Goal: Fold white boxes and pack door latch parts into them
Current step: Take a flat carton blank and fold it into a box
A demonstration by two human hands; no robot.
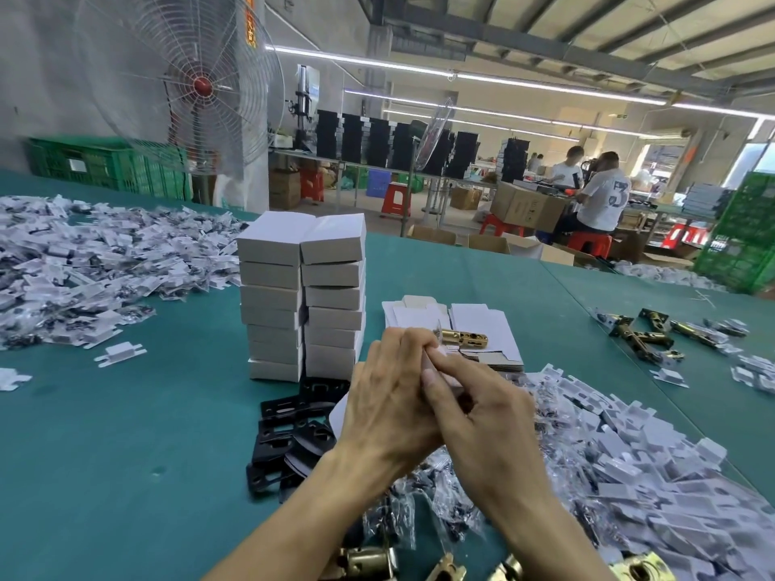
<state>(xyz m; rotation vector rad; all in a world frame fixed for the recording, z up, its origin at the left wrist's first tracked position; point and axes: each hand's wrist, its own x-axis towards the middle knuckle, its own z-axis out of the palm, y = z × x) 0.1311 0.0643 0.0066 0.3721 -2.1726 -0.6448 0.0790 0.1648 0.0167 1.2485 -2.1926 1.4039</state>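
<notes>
Right of the stack of folded boxes, left hand and right hand clamped together on a white box, the brass latch lying crosswise just beyond the left hand's fingertips.

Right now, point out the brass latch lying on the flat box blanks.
The bright latch mid-table, atop the white blanks; the other latches lie off them, at right and nearest edge.

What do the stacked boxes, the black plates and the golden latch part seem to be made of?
The stacked boxes look like thin cardboard: matte white, sharp folds. The black plates seem metal with dark matte coating, flat with punched holes; plastic possible. The golden latch part looks like polished brass-coloured metal, with bright reflections.
</notes>
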